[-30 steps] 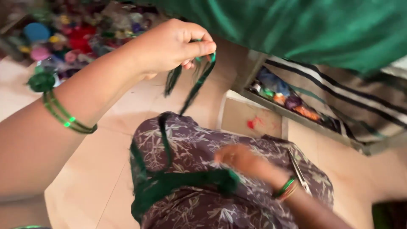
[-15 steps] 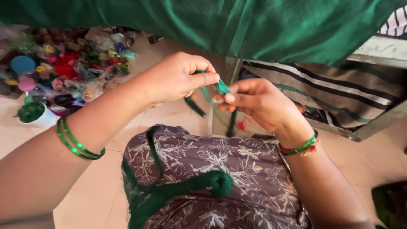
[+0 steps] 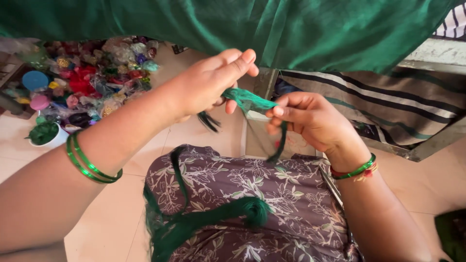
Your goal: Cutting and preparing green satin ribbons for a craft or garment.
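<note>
Two-handed grip on green thread, tiled floor

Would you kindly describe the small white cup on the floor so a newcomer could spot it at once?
Start from the heap of colourful bundles on the tiled floor at upper left. Just below it, beside the person's left forearm with its green bangles, stands the white cup. It alone is a plain white container, filled with dark green thread.

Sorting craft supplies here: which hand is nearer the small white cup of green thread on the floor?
Left. The left hand is up and right of the white cup; the right hand is farther right.
</note>
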